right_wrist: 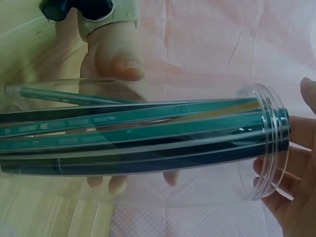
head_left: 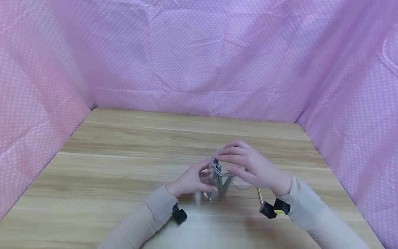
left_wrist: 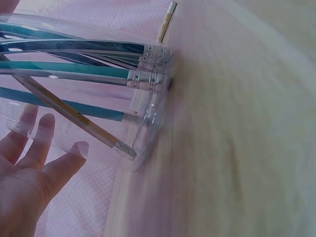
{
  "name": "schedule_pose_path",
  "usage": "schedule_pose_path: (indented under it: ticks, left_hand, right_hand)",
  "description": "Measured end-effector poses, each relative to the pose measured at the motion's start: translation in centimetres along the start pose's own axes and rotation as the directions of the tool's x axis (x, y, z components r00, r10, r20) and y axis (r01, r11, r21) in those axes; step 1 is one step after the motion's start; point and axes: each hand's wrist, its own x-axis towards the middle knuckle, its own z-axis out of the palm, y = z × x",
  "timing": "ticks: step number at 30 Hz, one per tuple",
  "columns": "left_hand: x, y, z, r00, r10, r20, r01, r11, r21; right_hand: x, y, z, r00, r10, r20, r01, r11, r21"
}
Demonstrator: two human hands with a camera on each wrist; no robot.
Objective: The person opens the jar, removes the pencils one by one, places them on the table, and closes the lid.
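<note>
"Where creased pink cloth (head_left: 34, 90) dotted with white fills the left of the frame, what lies beside it?"

"A wood-grained tabletop (head_left: 124, 166), streaked tan and brown. Below centre, the left hand (head_left: 188, 180), in a beige sleeve, curls thumb and fingers round a jar (head_left: 215, 183)."

"Made of what?"

"Something clear and glossy, glass or plastic, I can't tell which: a tall cylinder with a ridged, ring-like mouth. Slim pencils (right_wrist: 128, 129) lean inside, mostly shiny green, one yellowish, their crimped silvery ends at the base."

"And the right hand (head_left: 252, 165)?"

"Right of centre, over the mouth, fingers loosely bent by the rim, thumb apart; I can't tell whether they touch the pencils."

"Further right?"

"A flat, clear, round disc (head_left: 242, 184), partly beneath that hand, then a thin loose pencil (head_left: 259, 195) at lower right."
</note>
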Motion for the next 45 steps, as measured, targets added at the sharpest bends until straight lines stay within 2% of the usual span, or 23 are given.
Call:
schedule_pose_path:
  ticks: [3, 8, 10, 13, 16, 22, 27, 36, 40, 45]
  left_hand:
    - [0.1, -0.1, 0.0, 1.0, 0.002, -0.001, -0.002, 1.0, 0.001]
    - [0.1, 0.0, 0.0, 1.0, -0.003, -0.003, 0.003, 1.0, 0.018]
    - [0.1, 0.0, 0.0, 1.0, -0.002, -0.004, 0.002, 1.0, 0.023]
    - [0.1, -0.1, 0.1, 1.0, 0.005, -0.007, -0.005, 1.0, 0.026]
    - [0.0, -0.1, 0.2, 1.0, 0.013, -0.007, -0.013, 1.0, 0.013]
    - [0.0, -0.1, 0.2, 1.0, 0.017, 0.001, -0.017, 1.0, 0.008]
    - [0.0, 0.0, 0.2, 1.0, 0.01, 0.001, -0.01, 1.0, 0.012]
    - [0.0, -0.2, 0.1, 0.999, 0.035, -0.002, -0.035, 0.999, -0.001]
    - [-0.1, -0.1, 0.1, 0.999, 0.031, -0.005, -0.031, 0.999, -0.008]
    - [-0.2, 0.0, 0.2, 1.0, -0.007, -0.008, 0.007, 1.0, -0.011]
  right_hand:
    - [0.5, 0.4, -0.2, 1.0, 0.008, 0.011, -0.009, 0.999, 0.039]
    - [1.1, 1.1, 0.1, 0.997, -0.074, -0.039, 0.076, 0.996, 0.047]
    - [1.2, 1.2, 0.1, 0.996, -0.078, -0.047, 0.08, 0.995, 0.058]
    - [1.5, 0.8, 0.1, 0.999, -0.012, -0.039, 0.015, 0.997, 0.077]
    - [1.8, 0.3, 0.4, 0.995, 0.087, -0.043, -0.083, 0.992, 0.09]
    - [2.1, -0.5, 0.9, 0.964, 0.256, -0.065, -0.249, 0.963, 0.105]
    - [2.2, -1.0, 0.8, 0.944, 0.327, -0.052, -0.319, 0.94, 0.121]
    - [2.3, -1.0, 1.1, 0.933, 0.354, -0.07, -0.343, 0.93, 0.134]
    - [2.1, -0.9, 1.3, 0.94, 0.33, -0.092, -0.313, 0.936, 0.163]
    - [1.8, -0.6, 1.5, 0.945, 0.292, -0.145, -0.259, 0.943, 0.207]
